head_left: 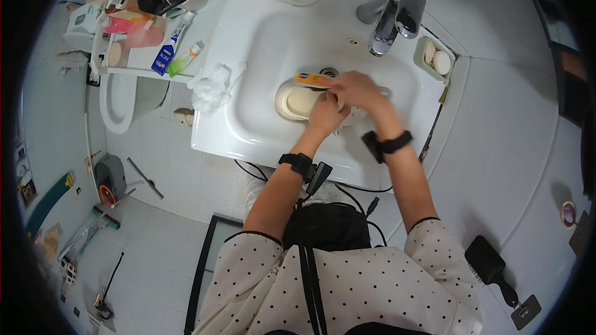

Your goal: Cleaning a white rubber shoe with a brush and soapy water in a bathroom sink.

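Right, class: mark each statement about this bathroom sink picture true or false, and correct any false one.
1. Both hands are over the basin. True: the left hand and right hand meet above the white sink.
2. The right hand holds a yellow-orange brush. True.
3. The black hairbrush lies inside the basin. False: the hairbrush lies on the counter at the right.
4. The soap dish beside the tap is empty. False: the green soap dish holds soap pieces.
5. A beige oval dish sits in the basin. True.
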Motion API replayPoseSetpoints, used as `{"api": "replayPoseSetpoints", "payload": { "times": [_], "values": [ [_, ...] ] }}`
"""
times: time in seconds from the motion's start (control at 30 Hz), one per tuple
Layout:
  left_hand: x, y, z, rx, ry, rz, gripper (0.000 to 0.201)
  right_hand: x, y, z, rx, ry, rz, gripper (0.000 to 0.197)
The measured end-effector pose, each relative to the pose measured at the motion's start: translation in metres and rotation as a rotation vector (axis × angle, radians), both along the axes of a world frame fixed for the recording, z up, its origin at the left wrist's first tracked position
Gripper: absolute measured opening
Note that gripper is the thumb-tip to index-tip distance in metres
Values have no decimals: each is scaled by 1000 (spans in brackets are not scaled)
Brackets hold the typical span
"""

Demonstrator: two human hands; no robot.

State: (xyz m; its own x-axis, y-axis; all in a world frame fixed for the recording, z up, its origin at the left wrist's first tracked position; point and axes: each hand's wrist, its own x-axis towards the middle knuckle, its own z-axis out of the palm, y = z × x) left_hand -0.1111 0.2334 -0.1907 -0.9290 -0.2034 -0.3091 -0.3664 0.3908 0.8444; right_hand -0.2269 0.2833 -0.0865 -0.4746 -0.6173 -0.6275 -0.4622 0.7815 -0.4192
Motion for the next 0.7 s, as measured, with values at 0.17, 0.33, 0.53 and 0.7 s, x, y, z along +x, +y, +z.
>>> {"api": "replayPoseSetpoints", "payload": {
  "times": [0.17,0.33,0.53,0.7],
  "values": [
    [0,-6,-11,59,72,-52,61,-4,-12,-5,14,32,151,31],
    [2,-10,-1,38,13,36,62,-20,23,-7,-95,-83,-15,31],
    [-7,-6,-23,112,106,-91,69,-4,-2,-29,-96,174,95,32],
    [-3,-16,-3,179,-226,44,71,-4,47,15,-140,-10,-122,32]
  ]
}}
